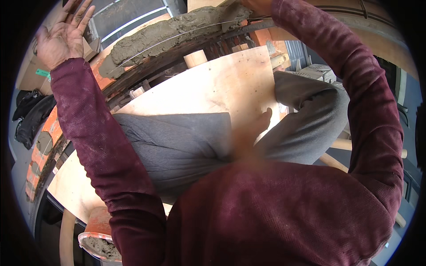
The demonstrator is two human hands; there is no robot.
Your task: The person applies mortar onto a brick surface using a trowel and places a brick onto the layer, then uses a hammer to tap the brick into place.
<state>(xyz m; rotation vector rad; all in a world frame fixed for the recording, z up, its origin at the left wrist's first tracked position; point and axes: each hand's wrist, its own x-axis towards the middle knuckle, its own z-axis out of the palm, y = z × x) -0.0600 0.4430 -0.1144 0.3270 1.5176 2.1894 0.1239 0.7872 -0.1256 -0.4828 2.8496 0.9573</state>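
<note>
My left hand (64, 33) is raised at the upper left with the palm open and the fingers spread, holding nothing. It hovers beside a brick wall (53, 124) that curves away below it. A thick bed of grey mortar (168, 33) lies along the wall's top, and a thin taut string (177, 35) runs over it. My right hand (257, 5) reaches to the far end of the mortar bed at the picture's top edge. Its fingers are cut off there, so its grip cannot be made out. Both sleeves are dark red.
I sit on a plywood board (213, 84) with grey trousers and a bare foot (262, 120) on it. An orange bucket holding mortar (100, 241) stands at the lower left. A short wooden cylinder (195, 57) stands by the wall. Dark clothing (31, 115) lies at the left.
</note>
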